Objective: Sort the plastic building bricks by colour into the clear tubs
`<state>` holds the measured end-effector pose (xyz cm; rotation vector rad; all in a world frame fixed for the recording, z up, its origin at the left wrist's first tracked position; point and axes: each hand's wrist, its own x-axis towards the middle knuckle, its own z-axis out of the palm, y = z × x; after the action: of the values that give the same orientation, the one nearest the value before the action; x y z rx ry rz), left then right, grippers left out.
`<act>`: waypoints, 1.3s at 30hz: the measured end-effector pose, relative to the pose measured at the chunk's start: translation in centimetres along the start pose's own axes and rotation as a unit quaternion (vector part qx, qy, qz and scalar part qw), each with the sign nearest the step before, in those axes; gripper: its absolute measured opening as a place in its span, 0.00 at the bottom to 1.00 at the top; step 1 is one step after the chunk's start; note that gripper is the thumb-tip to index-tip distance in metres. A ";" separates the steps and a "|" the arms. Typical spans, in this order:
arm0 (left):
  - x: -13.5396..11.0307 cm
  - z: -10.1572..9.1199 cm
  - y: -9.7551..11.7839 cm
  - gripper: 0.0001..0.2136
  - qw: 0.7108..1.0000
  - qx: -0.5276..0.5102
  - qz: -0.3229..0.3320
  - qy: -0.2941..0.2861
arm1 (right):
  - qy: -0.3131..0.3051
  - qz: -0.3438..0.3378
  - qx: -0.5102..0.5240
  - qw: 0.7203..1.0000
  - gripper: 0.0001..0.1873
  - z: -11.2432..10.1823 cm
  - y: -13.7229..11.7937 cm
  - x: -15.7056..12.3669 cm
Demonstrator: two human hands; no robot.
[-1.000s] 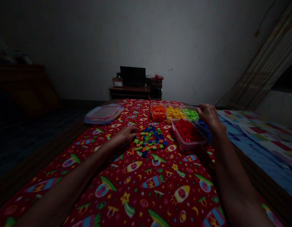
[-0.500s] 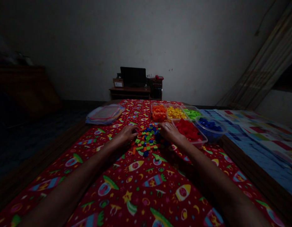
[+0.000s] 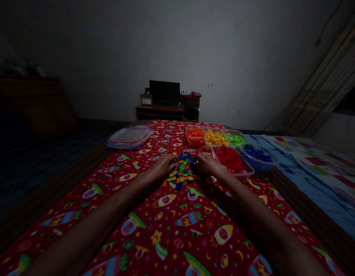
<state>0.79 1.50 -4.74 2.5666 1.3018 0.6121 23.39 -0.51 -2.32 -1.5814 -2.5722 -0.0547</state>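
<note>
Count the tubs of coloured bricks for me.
5 visible: far row, left to right, the orange tub, yellow tub and green tub; nearer, the red tub, then the blue tub right of it.

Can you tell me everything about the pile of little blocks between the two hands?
The pile of little blocks is blue, green and orange, and looks like shiny plastic. Some blocks show studs. They lie loosely jumbled on the red patterned cloth, with one green block nearer the viewer. The left hand and right hand are at its sides; whether they grip any blocks is too dark to tell.
</note>
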 end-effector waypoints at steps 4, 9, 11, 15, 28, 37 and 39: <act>-0.1 -1.0 0.3 0.12 0.998 -0.017 -0.051 0.015 | 0.059 -0.020 0.018 0.998 0.12 0.2 0.2 -0.1; -0.1 -3.5 -0.2 0.16 0.995 -0.026 -0.089 0.042 | 0.100 -0.065 0.031 0.992 0.13 0.6 -0.4 0.5; 0.0 -4.4 -0.6 0.16 0.995 -0.023 -0.096 0.023 | 0.088 -0.078 0.036 0.992 0.13 1.2 -0.7 0.9; -0.4 -5.1 -0.8 0.15 0.989 -0.044 -0.080 -0.117 | 0.084 -0.133 0.055 0.986 0.16 2.9 -0.9 1.0; -0.8 -4.3 0.7 0.10 0.988 -0.040 -0.032 -0.144 | 0.063 -0.058 0.033 0.996 0.12 0.8 -1.2 1.5; -0.4 -4.2 0.0 0.18 0.987 -0.097 -0.111 -0.066 | 0.049 -0.121 0.049 0.990 0.09 -0.6 -2.7 0.9; -0.2 -3.8 -0.5 0.21 0.987 -0.109 -0.106 -0.042 | 0.046 -0.170 0.063 0.982 0.09 0.6 -3.0 0.6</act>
<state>-1.33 1.59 -1.53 2.2197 1.3726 0.5646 20.34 -1.26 -2.78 -1.0598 -2.6813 0.0045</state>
